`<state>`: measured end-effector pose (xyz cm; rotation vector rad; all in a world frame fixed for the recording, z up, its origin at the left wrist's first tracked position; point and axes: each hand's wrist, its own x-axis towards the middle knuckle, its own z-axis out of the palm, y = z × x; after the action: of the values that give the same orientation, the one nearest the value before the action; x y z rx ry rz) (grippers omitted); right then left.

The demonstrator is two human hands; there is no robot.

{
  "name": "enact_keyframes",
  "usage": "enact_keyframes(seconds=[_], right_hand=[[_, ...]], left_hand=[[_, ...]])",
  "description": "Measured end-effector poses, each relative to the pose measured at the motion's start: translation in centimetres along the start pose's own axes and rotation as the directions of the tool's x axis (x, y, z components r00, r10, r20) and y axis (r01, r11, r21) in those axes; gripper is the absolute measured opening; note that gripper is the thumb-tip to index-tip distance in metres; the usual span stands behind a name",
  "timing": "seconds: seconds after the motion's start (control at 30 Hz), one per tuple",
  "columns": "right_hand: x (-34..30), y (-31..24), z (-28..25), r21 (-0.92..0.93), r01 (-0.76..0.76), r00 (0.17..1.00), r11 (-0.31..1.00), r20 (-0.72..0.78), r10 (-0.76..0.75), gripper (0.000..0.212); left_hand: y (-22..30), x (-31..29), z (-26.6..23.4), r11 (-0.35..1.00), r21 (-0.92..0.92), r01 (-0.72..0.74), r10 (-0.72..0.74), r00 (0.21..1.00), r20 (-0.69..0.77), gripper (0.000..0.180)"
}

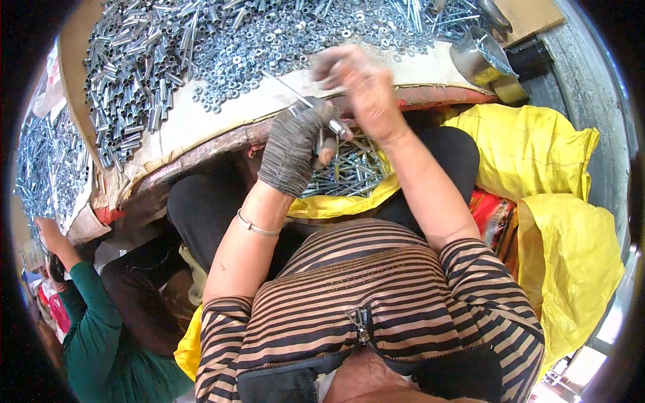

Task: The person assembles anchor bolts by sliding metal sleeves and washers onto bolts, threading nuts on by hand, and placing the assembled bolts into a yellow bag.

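My left hand [292,148], in a grey knitted glove with bare fingertips, is closed around a long thin metal bolt [287,88]. The bolt slants up and left out of the fist, and a shiny sleeve-like end [338,127] shows by the thumb side. My right hand [363,87] is bare and smeared by motion, just right of the left one at the table's near edge, so its fingers cannot be read. Small washers and nuts [235,67] lie spread beyond both hands. Below them, an open yellow sack [359,203] in my lap holds several long bolts [349,173].
Short metal tubes [138,87] are heaped at the table's left, beside a wooden divider [75,101]. At the right stands a metal cup [474,57] with thin bolts. Yellow sacks [571,269] rest at my right. A person in a green sleeve [97,302] works at the left.
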<state>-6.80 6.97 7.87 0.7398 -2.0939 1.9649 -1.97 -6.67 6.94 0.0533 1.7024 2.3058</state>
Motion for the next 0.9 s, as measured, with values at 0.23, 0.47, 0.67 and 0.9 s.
enact_keyframes(seconds=[0.23,0.47,0.67,0.9], right_hand=[[5.1,7.9,-8.7,-0.826,0.072,0.996,0.559,0.029,-0.086,0.021],[7.2,6.7,-7.1,-0.973,-0.078,0.961,0.218,-0.016,0.275,0.023],[7.7,8.0,-9.1,-0.959,-0.036,0.964,0.280,0.041,0.263,0.027],[6.6,7.0,-9.2,-0.867,-0.048,0.962,0.495,0.094,0.258,0.023]], left_hand=[[0.4,0.8,0.6,0.981,-0.065,0.180,-0.159,0.954,0.254,0.021],[-0.9,1.3,-0.2,0.982,0.117,0.149,-0.164,0.977,0.135,0.016],[-1.3,1.8,-1.5,0.961,0.175,-0.215,0.170,0.956,0.240,0.019],[0.7,1.1,-0.8,0.984,0.128,0.120,-0.132,0.987,0.088,0.021]])
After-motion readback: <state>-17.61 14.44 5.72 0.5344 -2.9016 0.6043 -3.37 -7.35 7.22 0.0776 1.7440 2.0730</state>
